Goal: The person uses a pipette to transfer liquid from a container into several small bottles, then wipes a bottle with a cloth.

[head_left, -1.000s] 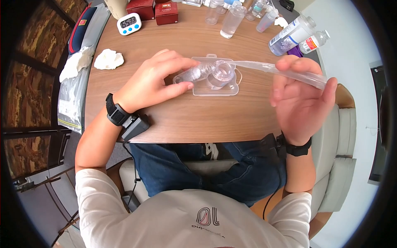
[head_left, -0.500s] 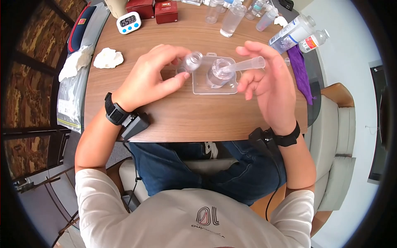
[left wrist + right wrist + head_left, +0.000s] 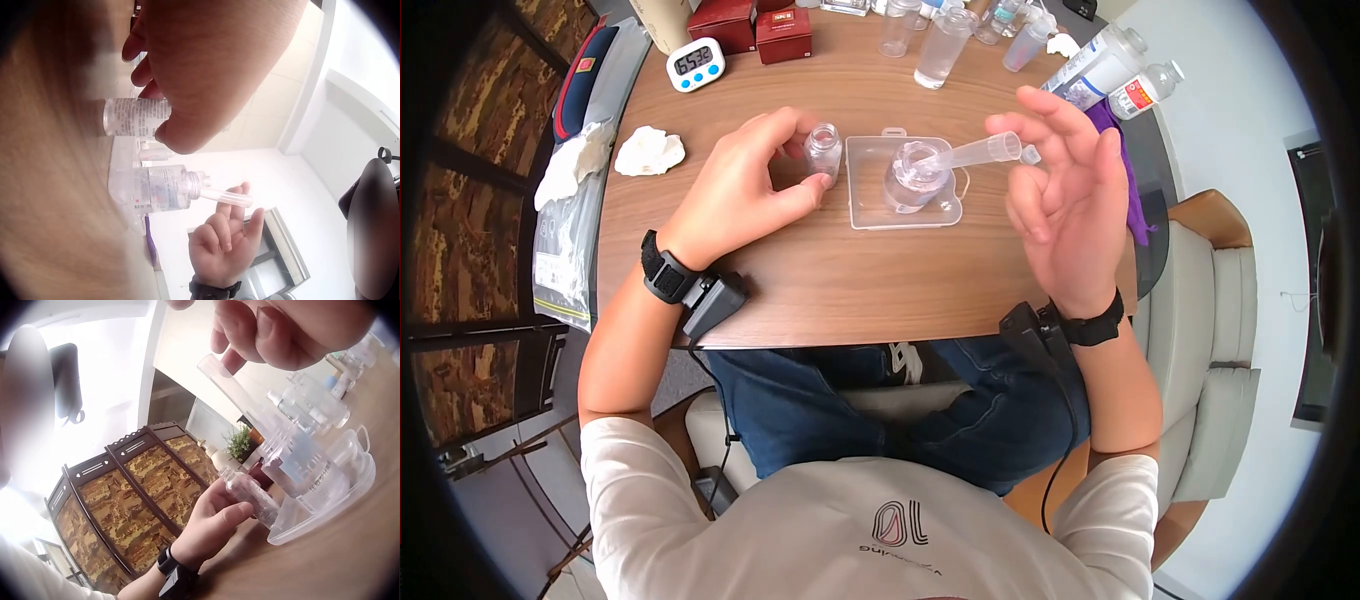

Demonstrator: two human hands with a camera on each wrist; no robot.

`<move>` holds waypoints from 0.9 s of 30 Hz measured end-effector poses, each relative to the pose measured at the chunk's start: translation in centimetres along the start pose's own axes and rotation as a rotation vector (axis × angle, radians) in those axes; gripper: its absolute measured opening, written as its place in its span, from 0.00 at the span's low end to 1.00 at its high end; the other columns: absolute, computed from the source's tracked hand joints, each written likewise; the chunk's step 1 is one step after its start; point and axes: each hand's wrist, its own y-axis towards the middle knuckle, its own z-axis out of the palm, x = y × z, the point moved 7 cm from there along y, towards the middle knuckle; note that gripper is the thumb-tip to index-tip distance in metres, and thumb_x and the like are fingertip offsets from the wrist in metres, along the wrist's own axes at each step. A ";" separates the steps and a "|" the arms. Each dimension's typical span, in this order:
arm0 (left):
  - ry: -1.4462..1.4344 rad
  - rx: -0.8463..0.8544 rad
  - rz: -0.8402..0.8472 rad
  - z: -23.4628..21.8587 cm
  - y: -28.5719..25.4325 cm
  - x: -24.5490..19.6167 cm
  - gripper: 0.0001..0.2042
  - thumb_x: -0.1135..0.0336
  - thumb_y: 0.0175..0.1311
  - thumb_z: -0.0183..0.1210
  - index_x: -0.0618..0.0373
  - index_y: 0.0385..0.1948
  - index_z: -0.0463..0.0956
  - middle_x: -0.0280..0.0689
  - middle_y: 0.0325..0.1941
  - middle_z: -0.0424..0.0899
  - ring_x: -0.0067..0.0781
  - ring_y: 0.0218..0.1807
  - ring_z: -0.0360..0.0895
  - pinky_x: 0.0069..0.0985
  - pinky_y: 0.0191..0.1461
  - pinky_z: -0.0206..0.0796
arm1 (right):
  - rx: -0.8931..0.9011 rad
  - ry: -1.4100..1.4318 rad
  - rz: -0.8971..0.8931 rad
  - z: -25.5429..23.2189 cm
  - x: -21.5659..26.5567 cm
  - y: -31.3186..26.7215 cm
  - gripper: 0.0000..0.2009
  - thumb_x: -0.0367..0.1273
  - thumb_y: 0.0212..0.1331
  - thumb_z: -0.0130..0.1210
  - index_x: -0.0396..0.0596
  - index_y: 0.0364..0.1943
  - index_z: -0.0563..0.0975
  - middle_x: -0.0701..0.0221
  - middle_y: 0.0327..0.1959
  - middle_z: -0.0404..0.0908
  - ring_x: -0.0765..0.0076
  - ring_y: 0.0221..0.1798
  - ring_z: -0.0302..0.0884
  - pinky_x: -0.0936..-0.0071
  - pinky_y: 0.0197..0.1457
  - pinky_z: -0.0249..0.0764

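In the head view my left hand (image 3: pixel 745 185) grips a small clear bottle (image 3: pixel 824 150), upright on the table left of a shallow clear plastic case. Printed text covers its side in the left wrist view. A wider clear bottle (image 3: pixel 912 188) with a label stands on the case (image 3: pixel 868 215). From its mouth a clear tapered plastic tube (image 3: pixel 980 153) leans to the right. My right hand (image 3: pixel 1072 190) is raised beside the tube's wide upper end, palm showing and fingers loosely bent, with nothing gripped. In the right wrist view its fingertips (image 3: pixel 232 361) hover close to that end.
A white timer (image 3: pixel 696 65) and red boxes (image 3: pixel 784 35) stand at the back left, near crumpled tissue (image 3: pixel 650 150). Several clear bottles, one tall (image 3: pixel 945 48), line the back. Larger bottles (image 3: pixel 1098 65) and a purple cloth (image 3: pixel 1138 190) lie at the right edge.
My left hand has brought the small bottle from tilted over the wider bottle to upright on its left. The tube swung down shorter in view as my right hand moved inward and let it go.
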 end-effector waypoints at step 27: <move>-0.066 -0.151 0.034 -1.1 -0.1 0.4 0.21 0.65 0.59 0.66 0.64 0.53 0.78 0.42 0.42 0.84 0.35 0.44 0.80 0.30 0.54 0.73 | 0.656 -0.418 -0.030 8.3 1.6 -5.1 0.15 0.39 0.75 0.49 0.45 0.34 0.80 0.67 0.30 0.81 0.67 0.32 0.78 0.71 0.35 0.74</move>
